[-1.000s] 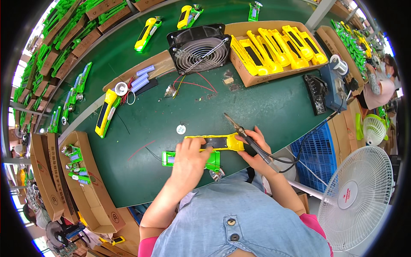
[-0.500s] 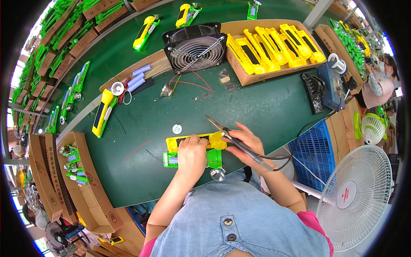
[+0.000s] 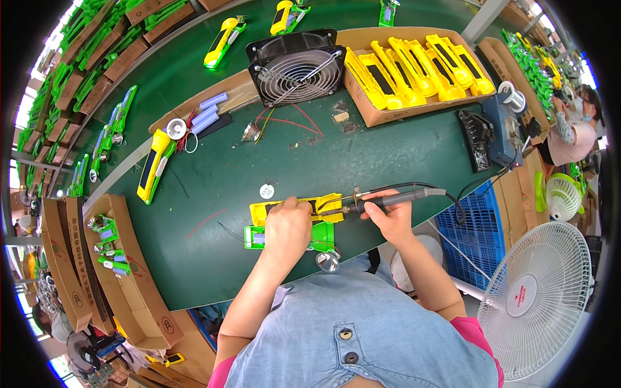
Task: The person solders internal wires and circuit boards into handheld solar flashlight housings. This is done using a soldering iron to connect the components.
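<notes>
My right hand [image 3: 392, 217] grips a soldering iron [image 3: 394, 198] by its dark handle, held nearly level. The iron's tip points left, over the inside of a yellow flashlight shell [image 3: 333, 204]; whether it touches cannot be told. My left hand [image 3: 288, 227] is closed over the middle of that shell, its fingertips hidden inside. Just below, a green flashlight shell [image 3: 321, 237] lies alongside, partly under the left hand. It bears a lilac battery cell [image 3: 259, 238], and a round silver reflector [image 3: 327, 261] hangs at its lower right, by the table edge.
A black fan [image 3: 297, 74] stands at the back, beside a carton [image 3: 388, 116] of yellow shells. Right are a solder spool [image 3: 512, 97] and a blue soldering station [image 3: 504, 132]. Lilac cells [image 3: 206, 119] and an assembled flashlight [image 3: 155, 167] lie left. A white fan [image 3: 537, 297] stands lower right.
My right hand has turned the soldering iron from slanting up-left to nearly level, bringing its tip down to the yellow shell. My left hand has stayed on the shell.
</notes>
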`<state>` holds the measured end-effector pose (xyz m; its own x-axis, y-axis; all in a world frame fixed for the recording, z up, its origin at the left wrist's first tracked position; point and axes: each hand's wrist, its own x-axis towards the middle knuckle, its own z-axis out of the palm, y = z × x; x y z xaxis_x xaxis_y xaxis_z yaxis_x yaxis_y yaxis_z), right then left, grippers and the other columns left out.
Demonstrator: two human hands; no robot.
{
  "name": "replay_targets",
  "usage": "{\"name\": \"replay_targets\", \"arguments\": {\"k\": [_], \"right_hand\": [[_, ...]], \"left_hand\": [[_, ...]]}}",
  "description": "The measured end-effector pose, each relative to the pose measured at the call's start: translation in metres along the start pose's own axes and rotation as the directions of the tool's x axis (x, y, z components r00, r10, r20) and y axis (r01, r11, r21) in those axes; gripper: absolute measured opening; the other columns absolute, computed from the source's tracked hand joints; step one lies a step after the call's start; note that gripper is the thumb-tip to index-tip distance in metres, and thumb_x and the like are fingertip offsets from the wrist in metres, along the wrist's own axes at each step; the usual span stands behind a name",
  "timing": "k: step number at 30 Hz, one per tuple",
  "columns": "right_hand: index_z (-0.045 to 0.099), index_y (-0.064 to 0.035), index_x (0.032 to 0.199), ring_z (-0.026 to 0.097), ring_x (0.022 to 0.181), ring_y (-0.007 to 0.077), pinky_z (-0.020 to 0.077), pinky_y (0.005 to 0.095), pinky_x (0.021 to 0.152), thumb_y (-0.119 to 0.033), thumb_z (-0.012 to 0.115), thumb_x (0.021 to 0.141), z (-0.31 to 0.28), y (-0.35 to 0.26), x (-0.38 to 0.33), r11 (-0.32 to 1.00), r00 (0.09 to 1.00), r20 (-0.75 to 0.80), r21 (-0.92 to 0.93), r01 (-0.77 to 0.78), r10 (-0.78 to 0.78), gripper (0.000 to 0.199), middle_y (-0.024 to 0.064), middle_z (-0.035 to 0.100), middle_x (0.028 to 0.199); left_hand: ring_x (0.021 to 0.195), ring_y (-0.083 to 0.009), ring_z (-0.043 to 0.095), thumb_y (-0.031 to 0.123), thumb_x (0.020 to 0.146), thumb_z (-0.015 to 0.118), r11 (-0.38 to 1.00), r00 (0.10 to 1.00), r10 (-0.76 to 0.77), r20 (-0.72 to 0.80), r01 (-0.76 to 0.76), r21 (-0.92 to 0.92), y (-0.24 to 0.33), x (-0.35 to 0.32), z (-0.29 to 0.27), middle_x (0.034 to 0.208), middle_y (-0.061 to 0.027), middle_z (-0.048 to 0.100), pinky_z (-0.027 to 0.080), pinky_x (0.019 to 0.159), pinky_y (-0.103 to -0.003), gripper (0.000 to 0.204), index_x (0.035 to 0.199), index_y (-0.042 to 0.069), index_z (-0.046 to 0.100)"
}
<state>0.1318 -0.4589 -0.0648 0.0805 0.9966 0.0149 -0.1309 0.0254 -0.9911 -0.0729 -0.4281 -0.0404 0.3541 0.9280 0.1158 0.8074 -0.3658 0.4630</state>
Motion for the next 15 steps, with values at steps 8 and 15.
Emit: {"name": "replay_targets", "arguments": {"k": [8, 15], "right_hand": [[0.057, 0.0039, 0.091, 0.062, 0.064, 0.0125, 0.0493, 0.0232, 0.056, -0.005, 0.063, 0.078, 0.0041, 0.0097, -0.0007, 1.000, 1.000, -0.029, -0.028, 0.007, -0.008, 0.016, 0.0083, 0.062, 0.076], [0.057, 0.0036, 0.091, 0.062, 0.063, 0.0135, 0.0497, 0.0232, 0.056, -0.004, 0.063, 0.079, 0.0047, 0.0037, -0.0063, 0.999, 0.998, -0.052, -0.034, -0.034, 0.032, 0.015, 0.0098, 0.062, 0.077]], "left_hand": [[0.064, -0.0301, 0.058, 0.001, 0.069, 0.057, 1.000, 1.000, 0.006, 0.016, -0.006, -0.011, -0.0013, 0.0007, -0.0002, 0.071, -0.0128, 0.056, 0.048, 0.060, -0.037, 0.005, 0.071, 0.001, 0.061], [0.064, -0.0299, 0.058, 0.002, 0.069, 0.057, 1.000, 0.999, -0.008, 0.032, 0.007, 0.011, -0.0007, 0.0012, 0.0013, 0.072, -0.0126, 0.056, 0.048, 0.061, -0.037, 0.005, 0.071, 0.002, 0.061]]}}
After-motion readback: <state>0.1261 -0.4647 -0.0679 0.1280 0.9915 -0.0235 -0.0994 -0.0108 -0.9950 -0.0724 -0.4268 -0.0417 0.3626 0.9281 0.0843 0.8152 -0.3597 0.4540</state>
